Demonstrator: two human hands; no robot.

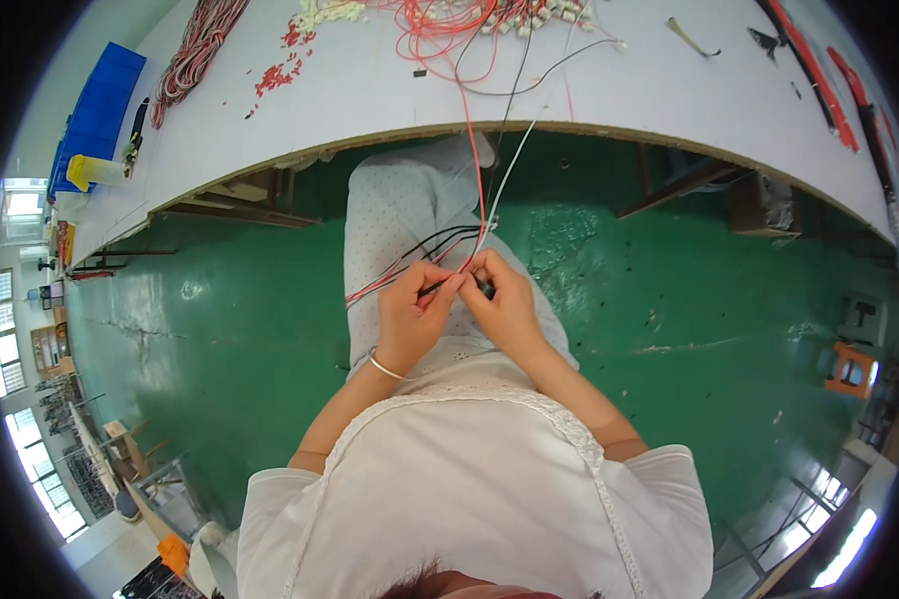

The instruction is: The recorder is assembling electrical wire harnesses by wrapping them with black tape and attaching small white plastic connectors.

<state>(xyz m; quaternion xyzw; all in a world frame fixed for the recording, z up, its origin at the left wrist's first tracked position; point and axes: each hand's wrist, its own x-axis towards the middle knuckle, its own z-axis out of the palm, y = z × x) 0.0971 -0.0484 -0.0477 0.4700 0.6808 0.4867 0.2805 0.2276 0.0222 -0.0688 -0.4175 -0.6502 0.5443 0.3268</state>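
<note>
Above my lap, my left hand (413, 311) and my right hand (504, 301) meet with thumbs and fingertips pinched together. Between them they hold thin wires; a red wire (476, 170) and a white wire (510, 172) run from the fingers up over the table edge. A dark piece shows between the fingers of my right hand, too small to name. Beside my left hand, a bundle of black, red and white wires (390, 278) lies across my thigh. The wire ends inside the pinch are hidden by my fingers.
On the white table (360, 85) lie a tangle of red wires (435, 40) with white connectors, scattered small red pieces (278, 75) and a wire coil (195, 65). A blue bin (100, 105) and yellow container (92, 172) stand left. An orange stool (850, 369) is at right.
</note>
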